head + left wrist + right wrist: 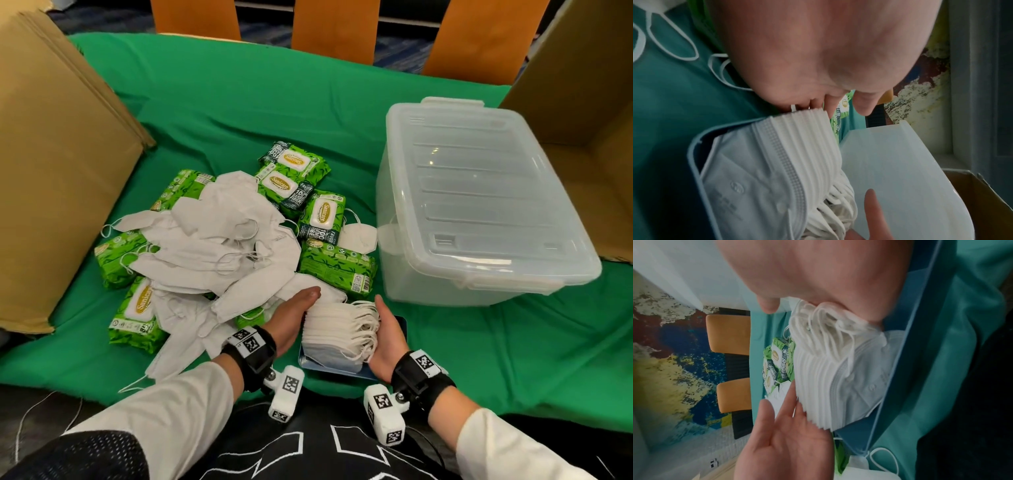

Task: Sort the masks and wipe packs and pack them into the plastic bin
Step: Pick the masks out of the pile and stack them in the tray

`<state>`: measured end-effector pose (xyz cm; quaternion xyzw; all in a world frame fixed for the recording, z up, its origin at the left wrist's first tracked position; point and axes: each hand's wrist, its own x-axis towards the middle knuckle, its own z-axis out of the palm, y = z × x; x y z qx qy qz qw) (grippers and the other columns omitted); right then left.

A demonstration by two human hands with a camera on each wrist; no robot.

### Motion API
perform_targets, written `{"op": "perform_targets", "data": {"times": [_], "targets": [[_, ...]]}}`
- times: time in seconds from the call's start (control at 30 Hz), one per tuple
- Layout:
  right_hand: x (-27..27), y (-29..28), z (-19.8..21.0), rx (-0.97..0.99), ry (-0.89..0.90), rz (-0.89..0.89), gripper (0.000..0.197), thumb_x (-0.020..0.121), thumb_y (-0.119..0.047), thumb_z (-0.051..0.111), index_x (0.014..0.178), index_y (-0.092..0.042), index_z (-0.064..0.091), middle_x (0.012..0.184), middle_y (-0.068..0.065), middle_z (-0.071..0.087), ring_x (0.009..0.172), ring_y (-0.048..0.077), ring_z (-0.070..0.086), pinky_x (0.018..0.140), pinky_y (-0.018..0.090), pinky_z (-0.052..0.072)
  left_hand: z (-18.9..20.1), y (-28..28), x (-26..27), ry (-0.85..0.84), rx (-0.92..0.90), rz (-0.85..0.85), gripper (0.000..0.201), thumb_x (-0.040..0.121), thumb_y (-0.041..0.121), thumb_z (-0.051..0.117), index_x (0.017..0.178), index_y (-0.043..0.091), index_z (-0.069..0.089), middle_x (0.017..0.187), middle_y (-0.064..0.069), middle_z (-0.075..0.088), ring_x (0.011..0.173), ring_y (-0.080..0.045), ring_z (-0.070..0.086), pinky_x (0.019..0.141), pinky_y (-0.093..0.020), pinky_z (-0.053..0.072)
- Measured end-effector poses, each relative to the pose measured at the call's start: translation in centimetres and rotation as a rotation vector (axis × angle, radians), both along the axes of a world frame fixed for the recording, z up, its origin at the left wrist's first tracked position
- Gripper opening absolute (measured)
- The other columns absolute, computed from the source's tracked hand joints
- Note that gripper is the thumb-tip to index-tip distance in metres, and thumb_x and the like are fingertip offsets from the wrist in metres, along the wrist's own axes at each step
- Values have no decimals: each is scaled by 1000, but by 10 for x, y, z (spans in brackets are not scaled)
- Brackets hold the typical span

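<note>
A green cloth (260,102) covers the table, with bare room across its upper middle and along the lower right of the head view. A flattened cardboard box (58,164) leans along the left edge, and another carton (582,85) stands at the upper right corner. The clear plastic bin (479,205), its lid shut, sits right of centre, its near edge just above the hands. Left of it lies a loose heap of white masks (219,246) mixed with green wipe packs (337,267), spreading from the centre toward the lower left; one mask (358,236) lies between the packs and the bin's left wall. At lower centre a neat stack of masks (339,329) stands on edge in a shallow blue tray (400,323), its ear loops bunched on the right. The left hand (294,315) presses flat with straight fingers against the stack's left side, and the right hand (388,337) does the same against the looped right side, so the stack is squeezed between two open palms, neither curled round it.
</note>
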<state>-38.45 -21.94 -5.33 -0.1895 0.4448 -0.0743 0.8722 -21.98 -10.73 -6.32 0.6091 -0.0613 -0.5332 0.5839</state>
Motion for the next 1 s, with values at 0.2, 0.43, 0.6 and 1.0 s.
{"op": "perform_targets", "data": {"times": [0.2,0.43,0.6,1.0], "targets": [[-9,-4,-2,-4,16,-14,75,100,-64,41,138,-2,59,134,24,64,124,42,62,114,56,39,-8,-1,2,-7,35,51,37,105,18,51,139,5,57,142,-9,59,135,-22,52,122,-42,31],[-6,-5,4,30,31,-6,76,100,-64,42,138,1,57,133,28,63,123,45,61,110,58,43,-10,7,-1,-350,129,-261,66,84,53,72,141,22,55,139,-1,59,128,-18,56,115,-35,40],[-5,0,3,19,23,7,76,98,-64,47,139,-1,57,134,27,62,124,44,61,114,59,39,-8,8,6,-394,122,-321,42,102,26,60,143,18,55,140,-4,57,129,-19,53,113,-30,39],[-7,0,19,-91,237,-69,61,102,-52,48,135,-3,62,126,21,69,117,39,66,108,55,47,3,0,13,-189,185,-14,21,105,14,52,111,7,71,118,-16,70,108,-28,64,102,-41,50]]}}
